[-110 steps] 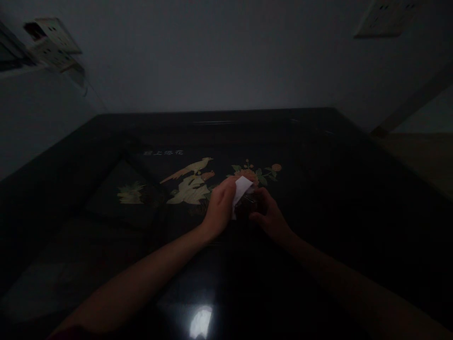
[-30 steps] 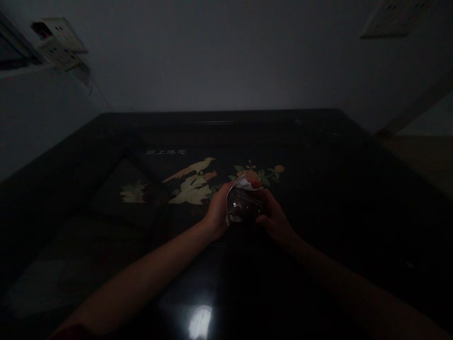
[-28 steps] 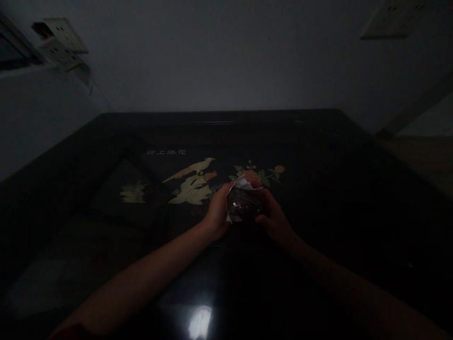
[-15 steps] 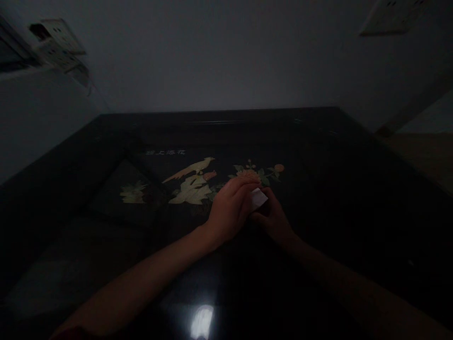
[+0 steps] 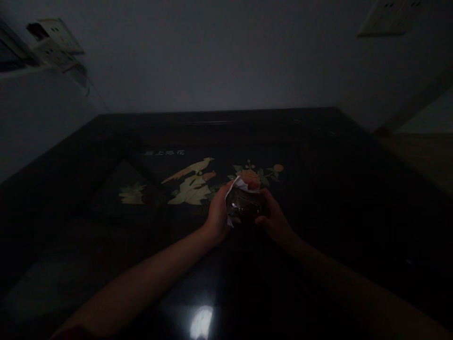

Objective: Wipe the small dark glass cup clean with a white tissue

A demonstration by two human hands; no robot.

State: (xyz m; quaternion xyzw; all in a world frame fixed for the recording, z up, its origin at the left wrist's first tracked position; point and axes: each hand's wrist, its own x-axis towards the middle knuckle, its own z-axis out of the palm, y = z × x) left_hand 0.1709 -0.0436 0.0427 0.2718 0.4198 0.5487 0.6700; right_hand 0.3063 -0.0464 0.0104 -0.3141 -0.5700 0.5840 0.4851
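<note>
White paper (image 5: 241,184) against glossy object (image 5: 244,203).
Left hand (image 5: 217,215) holds the paper, right hand (image 5: 275,219) grips the object; next move seems to need steady support.

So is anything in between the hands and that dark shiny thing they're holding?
Yes, on one side: a crumpled white sheet lies between the left hand and the dark shiny object. Nothing visible separates the object from the right thumb, though the dimness hides detail.
</note>
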